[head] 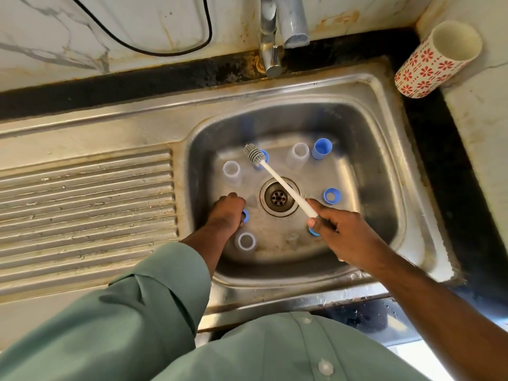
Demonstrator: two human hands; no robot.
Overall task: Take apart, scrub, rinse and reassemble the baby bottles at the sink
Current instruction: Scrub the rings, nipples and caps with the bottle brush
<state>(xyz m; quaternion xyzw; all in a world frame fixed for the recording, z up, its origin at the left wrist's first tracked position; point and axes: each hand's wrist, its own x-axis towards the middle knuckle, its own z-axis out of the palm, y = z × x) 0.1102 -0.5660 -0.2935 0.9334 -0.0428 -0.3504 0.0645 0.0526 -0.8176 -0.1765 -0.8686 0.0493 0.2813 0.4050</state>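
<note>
Bottle parts are spread over the floor of the steel sink [384, 171]. Clear bottle bodies stand at the left [231, 171], the back [297, 154] and the front [246, 241]. A blue cap [321, 148] stands at the back right, a blue ring [331, 195] lies right of the drain [279, 198]. My right hand [346, 237] grips the white handle of a bottle brush [255, 155], whose bristle head hangs over another blue piece. My left hand [226, 213] reaches down onto a blue ring [245, 215] left of the drain; its fingers are hidden.
The tap [295, 23] juts out over the sink's back edge, with no water running. A ribbed draining board [88, 204] lies to the left. A white cup with red flowers [437, 59] stands on the counter at the back right. A black cable [165, 50] hangs against the wall.
</note>
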